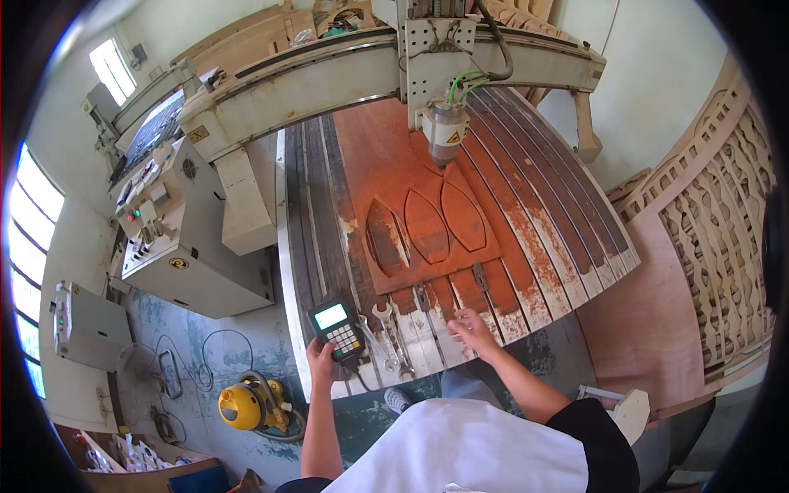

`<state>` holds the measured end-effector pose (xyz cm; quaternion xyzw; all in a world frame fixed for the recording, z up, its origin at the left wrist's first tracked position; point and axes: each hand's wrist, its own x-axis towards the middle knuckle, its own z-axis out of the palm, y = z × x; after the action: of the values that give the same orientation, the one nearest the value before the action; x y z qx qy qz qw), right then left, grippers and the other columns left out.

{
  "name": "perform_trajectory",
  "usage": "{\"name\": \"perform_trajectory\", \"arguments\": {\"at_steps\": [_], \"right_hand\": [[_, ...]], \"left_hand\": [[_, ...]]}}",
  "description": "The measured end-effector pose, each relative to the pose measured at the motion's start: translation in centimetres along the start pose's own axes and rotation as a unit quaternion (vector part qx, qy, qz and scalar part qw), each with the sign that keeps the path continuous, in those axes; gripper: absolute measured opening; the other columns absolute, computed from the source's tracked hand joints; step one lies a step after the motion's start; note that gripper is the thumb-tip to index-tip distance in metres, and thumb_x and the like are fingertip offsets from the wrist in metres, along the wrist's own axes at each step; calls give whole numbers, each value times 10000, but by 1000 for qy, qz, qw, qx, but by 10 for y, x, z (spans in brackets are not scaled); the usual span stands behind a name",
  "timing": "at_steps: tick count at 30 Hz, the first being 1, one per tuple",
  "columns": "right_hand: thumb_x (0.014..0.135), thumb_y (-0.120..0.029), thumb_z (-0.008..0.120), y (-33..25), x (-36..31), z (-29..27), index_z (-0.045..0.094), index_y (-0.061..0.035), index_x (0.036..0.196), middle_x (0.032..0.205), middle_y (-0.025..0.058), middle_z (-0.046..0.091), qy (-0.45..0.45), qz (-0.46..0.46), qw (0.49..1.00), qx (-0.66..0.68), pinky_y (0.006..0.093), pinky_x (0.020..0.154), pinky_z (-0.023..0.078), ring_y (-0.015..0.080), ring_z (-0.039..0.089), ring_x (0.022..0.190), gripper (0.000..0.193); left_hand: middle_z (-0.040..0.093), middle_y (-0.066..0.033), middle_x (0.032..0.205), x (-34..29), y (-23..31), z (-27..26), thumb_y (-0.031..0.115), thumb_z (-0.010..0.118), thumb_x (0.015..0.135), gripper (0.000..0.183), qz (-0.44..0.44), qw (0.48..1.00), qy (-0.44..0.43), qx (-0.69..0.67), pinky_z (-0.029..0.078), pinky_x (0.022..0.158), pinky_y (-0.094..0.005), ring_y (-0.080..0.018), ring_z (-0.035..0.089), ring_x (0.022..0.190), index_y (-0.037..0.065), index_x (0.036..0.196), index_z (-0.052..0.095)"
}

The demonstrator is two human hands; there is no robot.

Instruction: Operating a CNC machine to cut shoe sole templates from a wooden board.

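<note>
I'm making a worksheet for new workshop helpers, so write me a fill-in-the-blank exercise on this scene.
1. The handheld controller is in the person's ____ hand.
2. The reddish board has ____ pointed shapes cut into it.
3. The label on the spindle is shaped like a ____.
4. The vacuum cleaner has a body coloured mainly ____.

Missing words: left; three; triangle; yellow.

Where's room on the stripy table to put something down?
On the table, bare slats lie left of the orange board; dustier ones lie between the board and the table's right edge. It's crowded near the front: wrenches, the keypad in the left hand, and the right hand.
</note>
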<state>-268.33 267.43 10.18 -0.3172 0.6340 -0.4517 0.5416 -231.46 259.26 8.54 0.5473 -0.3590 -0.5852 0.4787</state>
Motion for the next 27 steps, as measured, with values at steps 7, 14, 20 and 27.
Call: {"name": "perform_trajectory", "arguments": {"at_steps": [7, 14, 20, 27], "right_hand": [[866, -219, 673, -32, 161, -123, 555, 10, 1100, 925, 126, 657, 80, -60, 991, -92, 297, 662, 528, 172, 650, 811, 347], [811, -239, 691, -80, 409, -181, 629, 10, 1010, 872, 151, 675, 146, -210, 929, -268, 374, 739, 516, 286, 659, 822, 325], [820, -217, 663, -115, 556, -166, 640, -12, 1059, 947, 169, 661, 142, -216, 885, -387, 398, 781, 508, 314, 641, 911, 315], [829, -264, 644, -141, 625, -130, 562, 5, 1173, 1217, 221, 464, 113, -154, 856, -479, 438, 924, 458, 373, 515, 1097, 445]], "left_hand": [[607, -33, 840, 35, -34, 14, 93, 634, 774, 199, -95, 986, 122, 68, 439, 579, -269, -126, 576, 747, 9, 951, 598], [597, -42, 812, 51, -63, 20, 69, 650, 768, 160, -147, 978, 125, 80, 457, 593, -270, -132, 575, 718, 4, 903, 591], [644, -77, 849, 59, -65, 27, -22, 607, 798, 104, -133, 986, 97, 35, 497, 688, -285, -160, 626, 765, -24, 899, 585], [646, -105, 1032, 62, -59, 35, 71, 515, 933, 224, -191, 977, 93, -7, 491, 851, -313, -180, 631, 937, -47, 1122, 542]]}}
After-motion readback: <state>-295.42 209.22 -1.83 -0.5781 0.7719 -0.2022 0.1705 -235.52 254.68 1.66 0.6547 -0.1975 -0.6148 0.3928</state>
